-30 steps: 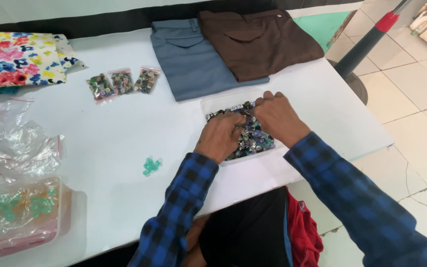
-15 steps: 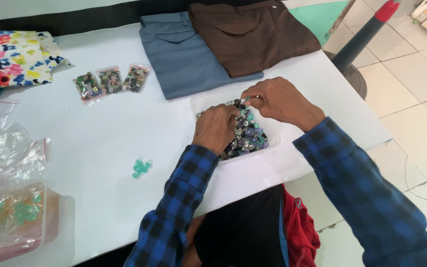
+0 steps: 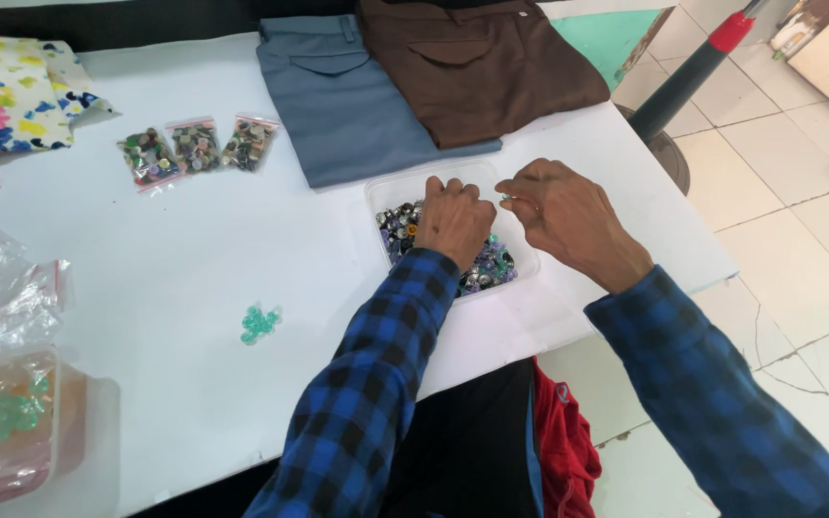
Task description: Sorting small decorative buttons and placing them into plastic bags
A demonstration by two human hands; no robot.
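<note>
A clear plastic tray (image 3: 388, 188) full of small mixed-colour buttons (image 3: 491, 264) lies on the white table (image 3: 194, 259). My left hand (image 3: 453, 219) rests palm down inside the tray, fingers in the buttons. My right hand (image 3: 560, 211) hovers over the tray's right edge, thumb and forefinger pinched on a tiny button that is barely visible. Both arms wear blue and black checked sleeves.
Folded grey trousers (image 3: 338, 96) and brown trousers (image 3: 477, 67) lie just behind the tray. Three small bags of buttons (image 3: 196, 149) sit to the left, with a floral cloth (image 3: 7, 91) beyond. Green buttons (image 3: 259, 322) lie loose; clear bags (image 3: 2, 297) and a box (image 3: 11, 422) are at far left.
My right hand has drawn back to the right of the tray with its fingers pinched. My left hand has stayed in the buttons. The view has shifted slightly.
</note>
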